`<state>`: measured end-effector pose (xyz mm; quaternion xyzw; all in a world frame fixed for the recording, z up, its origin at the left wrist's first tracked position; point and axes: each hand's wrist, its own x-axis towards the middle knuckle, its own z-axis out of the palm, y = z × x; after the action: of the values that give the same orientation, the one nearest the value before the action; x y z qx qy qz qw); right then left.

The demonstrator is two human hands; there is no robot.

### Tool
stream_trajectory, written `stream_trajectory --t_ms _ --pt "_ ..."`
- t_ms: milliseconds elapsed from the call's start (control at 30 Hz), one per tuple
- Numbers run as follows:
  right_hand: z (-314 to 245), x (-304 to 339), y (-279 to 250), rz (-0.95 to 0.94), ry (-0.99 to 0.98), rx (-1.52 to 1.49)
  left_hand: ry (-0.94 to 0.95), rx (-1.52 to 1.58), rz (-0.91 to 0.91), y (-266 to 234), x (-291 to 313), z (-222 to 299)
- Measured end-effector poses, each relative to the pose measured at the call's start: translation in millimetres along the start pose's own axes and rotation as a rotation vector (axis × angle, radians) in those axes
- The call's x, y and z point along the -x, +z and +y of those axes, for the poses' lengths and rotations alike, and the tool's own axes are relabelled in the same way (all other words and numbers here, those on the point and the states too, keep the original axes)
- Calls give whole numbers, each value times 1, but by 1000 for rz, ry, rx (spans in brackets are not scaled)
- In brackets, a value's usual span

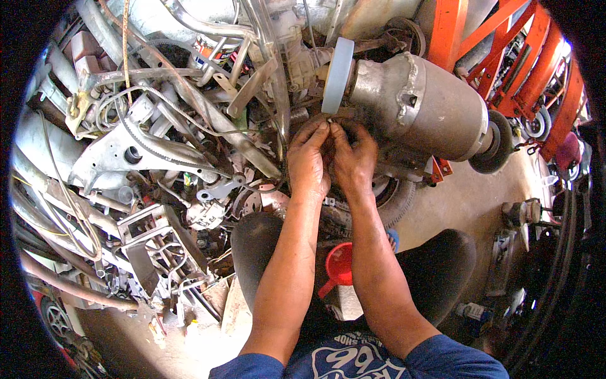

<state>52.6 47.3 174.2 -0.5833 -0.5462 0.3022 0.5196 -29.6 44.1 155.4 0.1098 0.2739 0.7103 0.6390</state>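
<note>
Both my hands are closed, thumbs side by side, just below the pale blue-grey grinding wheel (339,76) of a bench grinder (435,104). My left hand (308,158) and my right hand (355,158) pinch a small dark piece (330,120) between their fingertips. Too little of it shows to tell its kind. It sits right under the wheel's lower edge; I cannot tell whether it touches. The grinder's grey, weld-marked housing lies to the right of my hands. At its far end is a second, dark wheel (494,143).
Scrap metal, pipes and wires pile up on the left, with a silver bracket arm (132,153) among them. A red plastic dipper (339,264) is below, between my forearms. Orange metal frames (448,31) stand at upper right. My knees flank my forearms.
</note>
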Motion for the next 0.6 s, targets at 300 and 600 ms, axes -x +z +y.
stream_trajectory --t_ms 300,600 --pt "-7 -10 -4 -32 -6 52 -17 32 33 -8 -10 -14" --pt "-6 -14 -3 -57 -35 -13 21 73 22 -6 -9 -17"
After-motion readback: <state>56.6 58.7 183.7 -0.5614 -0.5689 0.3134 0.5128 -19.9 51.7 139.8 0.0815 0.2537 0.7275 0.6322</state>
